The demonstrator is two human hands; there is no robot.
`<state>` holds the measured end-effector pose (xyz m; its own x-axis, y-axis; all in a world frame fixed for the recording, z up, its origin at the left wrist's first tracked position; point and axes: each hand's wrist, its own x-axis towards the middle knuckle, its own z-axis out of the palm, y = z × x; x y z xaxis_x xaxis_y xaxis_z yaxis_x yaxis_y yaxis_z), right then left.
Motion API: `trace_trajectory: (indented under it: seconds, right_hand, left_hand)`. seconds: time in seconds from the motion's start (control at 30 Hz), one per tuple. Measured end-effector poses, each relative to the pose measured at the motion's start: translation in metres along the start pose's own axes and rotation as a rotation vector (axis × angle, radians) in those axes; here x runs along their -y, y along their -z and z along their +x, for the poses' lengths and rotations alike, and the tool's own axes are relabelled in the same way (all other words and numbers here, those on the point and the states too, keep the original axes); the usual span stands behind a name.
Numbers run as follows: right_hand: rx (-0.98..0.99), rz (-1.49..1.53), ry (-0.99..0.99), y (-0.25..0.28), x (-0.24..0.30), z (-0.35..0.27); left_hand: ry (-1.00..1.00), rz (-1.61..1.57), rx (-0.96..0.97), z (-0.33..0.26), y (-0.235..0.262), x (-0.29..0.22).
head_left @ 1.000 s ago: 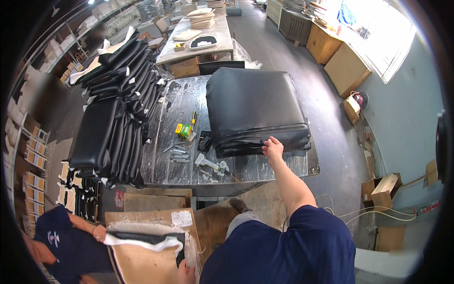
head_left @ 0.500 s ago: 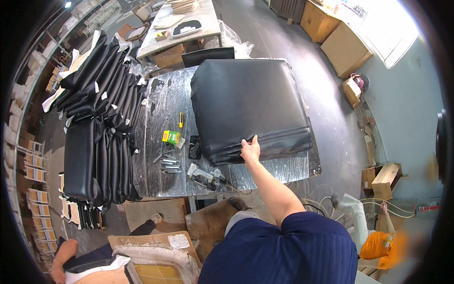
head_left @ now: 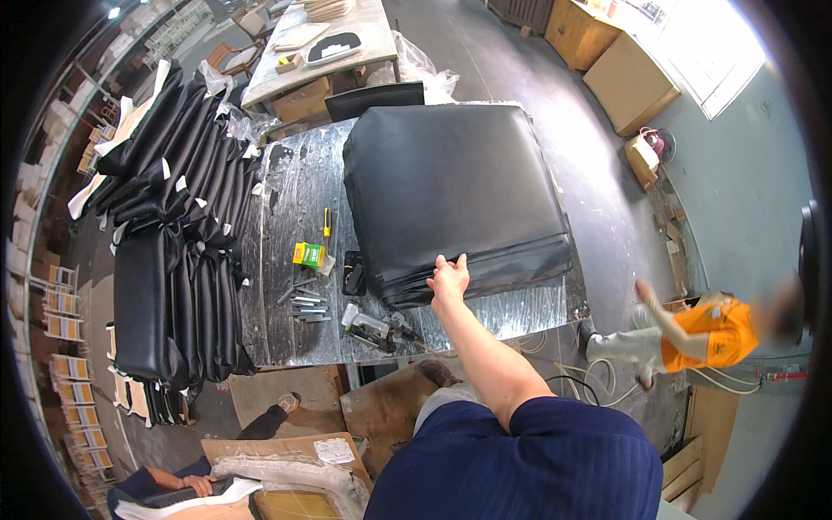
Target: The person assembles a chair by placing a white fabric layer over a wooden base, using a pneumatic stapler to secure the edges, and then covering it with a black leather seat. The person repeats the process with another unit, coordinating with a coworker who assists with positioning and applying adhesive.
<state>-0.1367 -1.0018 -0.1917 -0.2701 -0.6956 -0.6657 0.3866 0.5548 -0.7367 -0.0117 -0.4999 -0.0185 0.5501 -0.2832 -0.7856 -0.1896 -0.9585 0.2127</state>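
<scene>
A thick, squarish stack of black leather-like covers (head_left: pixel 455 182) lies on the worn metal-topped table (head_left: pixel 295 191). My right hand (head_left: pixel 451 282) is at the stack's near edge. Its fingers are closed over the layered front flaps, two fingertips showing on top and the rest partly hidden. My left hand is out of view. Left of the stack lie a yellow-handled tool (head_left: pixel 328 222), a green and yellow box (head_left: pixel 308 255) and a small black object (head_left: pixel 354 274). Several metal rods (head_left: pixel 308 303) and a staple gun-like tool (head_left: pixel 368 328) lie nearer me.
Piles of folded black covers (head_left: pixel 165 295) stand left of the table. A second table (head_left: pixel 364 17) is behind. At lower left, a co-worker's hand (head_left: pixel 199 485) is at a padded piece. A person in orange (head_left: pixel 715 334) is at right, near hoses (head_left: pixel 598 381) on the floor.
My right hand has shifted slightly left and toward me along the stack's front edge. The person in orange has moved upward in view. The co-worker's hand at lower left has moved right.
</scene>
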Motion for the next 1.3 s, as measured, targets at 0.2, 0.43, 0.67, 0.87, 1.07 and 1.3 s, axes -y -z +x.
trace_trajectory:
  seconds: [0.2, 0.43, 0.67, 0.87, 1.07, 1.3]
  right_hand:
    - [-0.157, 0.099, 0.177, 0.011, -0.005, 0.035]
    - [-0.267, 0.304, 0.192, 0.007, 0.028, 0.046]
    - [-0.041, 0.089, 0.033, 0.047, 0.065, 0.05]
    - [0.428, -0.606, 0.272, 0.04, 0.064, 0.078]
    - [0.415, -0.964, 0.412, 0.063, 0.03, 0.045]
    - [0.487, -1.07, 0.512, 0.036, 0.022, 0.006]
  left_hand:
    - [-0.017, 0.022, 0.011, 0.006, 0.005, -0.001]
    - [0.044, -0.045, -0.017, -0.011, -0.01, 0.039]
    - [0.173, 0.02, -0.085, -0.029, -0.045, 0.108]
    - [0.282, -0.294, -0.594, -0.04, -0.082, 0.084]
    - [0.162, -0.316, -0.825, 0.028, -0.071, 0.032]
    - [-0.011, -0.31, -0.773, 0.034, -0.092, 0.008]
